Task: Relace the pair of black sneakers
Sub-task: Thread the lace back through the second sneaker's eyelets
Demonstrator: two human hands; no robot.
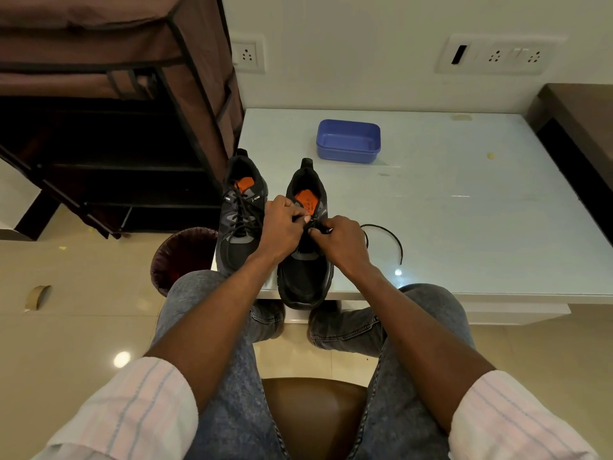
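Observation:
Two black sneakers with orange insoles stand side by side at the near left corner of a white table, toes toward me. The left sneaker is laced up. Over the tongue of the right sneaker my left hand and my right hand meet, both pinching its black lace. A loose end of that lace curls out over the table to the right of the shoe.
A blue plastic tub sits farther back on the table. A dark bin stands on the floor left of my knee, beside a brown fabric rack. Wall sockets are behind the table. I sit on a brown stool.

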